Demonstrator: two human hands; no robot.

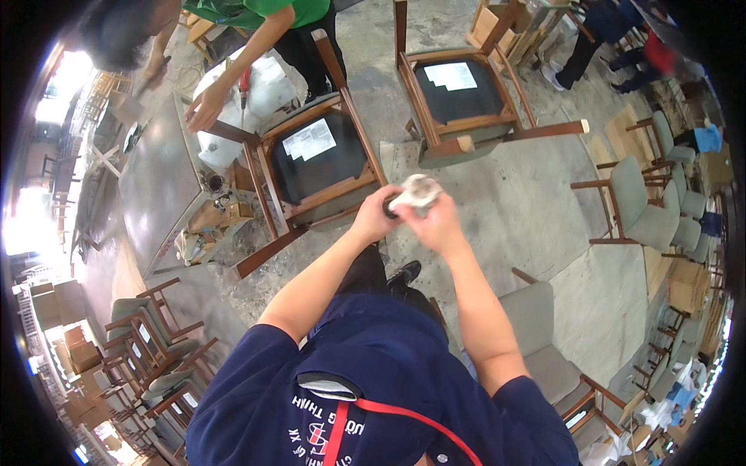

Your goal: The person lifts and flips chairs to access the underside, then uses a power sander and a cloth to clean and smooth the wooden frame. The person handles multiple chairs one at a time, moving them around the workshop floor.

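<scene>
In front of my body, both hands are close together at mid-view. My right hand (pixel 435 224) grips a crumpled whitish cloth (pixel 418 193) with a brownish patch on top. The fingers of my left hand (pixel 375 215) are closed round a small dark thing (pixel 391 206) pressed against the cloth; its kind is hard to make out. Just beyond my left hand lies an upturned wooden chair (pixel 360 186), its dark seat underside bearing a white label (pixel 309 140). A second upturned chair (pixel 466 124) lies farther off to the right, with a similar label.
At the far left a co-worker in a green shirt (pixel 249 12) reaches a hand (pixel 206 109) over the nearer chair's leg. A red-handled tool (pixel 245 81) lies by white plastic wrapping (pixel 268 78). Upright grey chairs (pixel 637 206) line the right; stacked chairs (pixel 148 334) stand left.
</scene>
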